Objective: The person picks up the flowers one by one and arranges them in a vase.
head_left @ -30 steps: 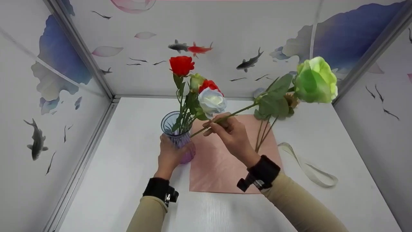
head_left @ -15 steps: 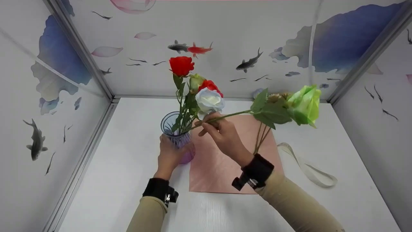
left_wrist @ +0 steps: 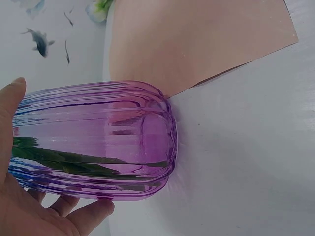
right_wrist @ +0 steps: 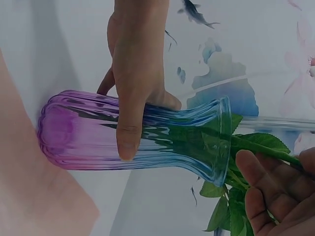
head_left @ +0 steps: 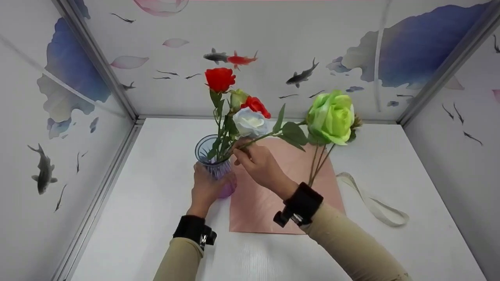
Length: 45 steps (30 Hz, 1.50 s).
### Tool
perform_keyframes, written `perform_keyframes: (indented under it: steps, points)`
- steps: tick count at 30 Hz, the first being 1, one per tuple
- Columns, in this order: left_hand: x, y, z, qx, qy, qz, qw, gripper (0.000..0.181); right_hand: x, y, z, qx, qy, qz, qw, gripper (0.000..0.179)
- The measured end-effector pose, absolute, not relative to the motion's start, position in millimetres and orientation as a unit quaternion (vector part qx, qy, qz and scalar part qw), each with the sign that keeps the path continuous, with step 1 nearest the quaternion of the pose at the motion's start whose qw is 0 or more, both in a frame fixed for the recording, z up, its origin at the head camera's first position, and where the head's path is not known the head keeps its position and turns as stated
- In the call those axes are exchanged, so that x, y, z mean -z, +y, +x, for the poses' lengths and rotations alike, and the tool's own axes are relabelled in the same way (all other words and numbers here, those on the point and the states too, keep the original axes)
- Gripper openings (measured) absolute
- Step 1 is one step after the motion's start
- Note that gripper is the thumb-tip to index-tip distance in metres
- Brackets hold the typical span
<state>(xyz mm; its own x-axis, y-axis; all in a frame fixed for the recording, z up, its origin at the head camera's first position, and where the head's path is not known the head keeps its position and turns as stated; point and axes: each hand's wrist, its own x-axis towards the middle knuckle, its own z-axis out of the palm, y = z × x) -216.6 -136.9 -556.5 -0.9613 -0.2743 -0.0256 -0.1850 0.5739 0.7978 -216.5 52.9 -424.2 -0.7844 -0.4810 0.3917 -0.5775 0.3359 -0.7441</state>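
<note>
A ribbed glass vase (left_wrist: pixel 98 137), blue at the mouth and purple at the base, stands upright on the table. My left hand (head_left: pixel 207 186) grips its side, thumb and fingers around it. Red roses (head_left: pixel 220 80) and a pale blue rose (head_left: pixel 250 121) lean in the vase, their stems inside. My right hand (head_left: pixel 261 162) pinches the stem of a green rose (head_left: pixel 331 118) beside the vase mouth. That rose tilts far to the right. In the right wrist view the green stem (right_wrist: pixel 266 151) runs to the vase mouth; its end is hidden among leaves.
Pink wrapping paper (head_left: pixel 269 210) lies flat right of the vase. Across it rest more flower stems (head_left: pixel 318 166), their heads partly hidden behind the green rose. A pale ribbon (head_left: pixel 375 205) lies looped at the right. Printed panels enclose the table at the back and sides.
My right hand has moved left and slightly down towards the vase, bringing the green rose's stem to the mouth. The green bloom has swung left. My left hand stays on the vase.
</note>
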Motion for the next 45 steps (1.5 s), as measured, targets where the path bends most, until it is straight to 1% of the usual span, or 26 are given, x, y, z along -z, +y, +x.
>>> perform_keyframes:
  steps: [6,12,20,25,28,33,38,43,45]
  points:
    - [557,-137,-216,0.439,-0.888,0.123,0.059,0.113,424,47,-215,-0.430,-0.845,0.314,0.046,0.026]
    - [558,-136,-215,0.444,-0.885,0.119,0.069,0.112,424,45,-216,-0.438,-0.846,0.303,0.034,0.032]
    - [557,-135,-215,0.436,-0.889,0.122,0.068,0.113,421,41,-217,-0.412,-0.862,0.291,0.044,0.032]
    - [558,-135,-215,0.435,-0.890,0.118,0.065,0.112,421,38,-218,-0.377,-0.877,0.289,0.068,0.028]
    - [559,-136,-215,0.439,-0.888,0.117,0.065,0.112,420,36,-219,-0.389,-0.869,0.295,0.081,0.026]
    - [559,-137,-217,0.447,-0.884,0.120,0.066,0.112,415,33,-219,-0.411,-0.851,0.308,0.108,0.028]
    - [560,-137,-218,0.444,-0.886,0.117,0.070,0.111,413,33,-219,-0.410,-0.852,0.305,0.119,0.026]
    - [561,-137,-217,0.436,-0.890,0.110,0.073,0.110,414,33,-220,-0.392,-0.858,0.297,0.149,0.025]
    - [562,-137,-217,0.434,-0.891,0.111,0.074,0.109,413,32,-221,-0.394,-0.859,0.290,0.149,0.022]
